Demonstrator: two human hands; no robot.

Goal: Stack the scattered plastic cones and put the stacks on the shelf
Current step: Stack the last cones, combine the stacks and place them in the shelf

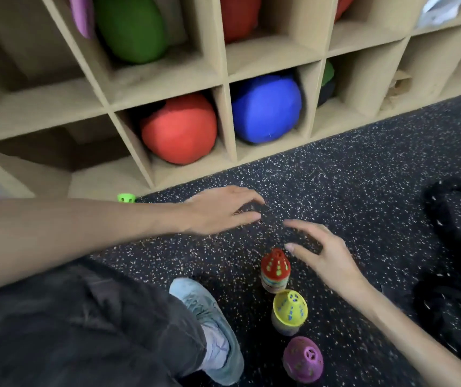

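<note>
Hands inspected: we find left hand [221, 209] and right hand [323, 254] both loose-fingered, grasping nothing, above red-topped stack [275, 270].

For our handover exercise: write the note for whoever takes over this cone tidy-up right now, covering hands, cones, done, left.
Left hand and right hand: both open, holding nothing, above the floor.
Three cone stacks stand in a row by the shoe: red-topped stack, yellow-topped stack, purple-topped stack.
A lone green cone lies by the shelf base.
Done: most stacking.
Left: the green cone, then shelve all stacks.
</note>
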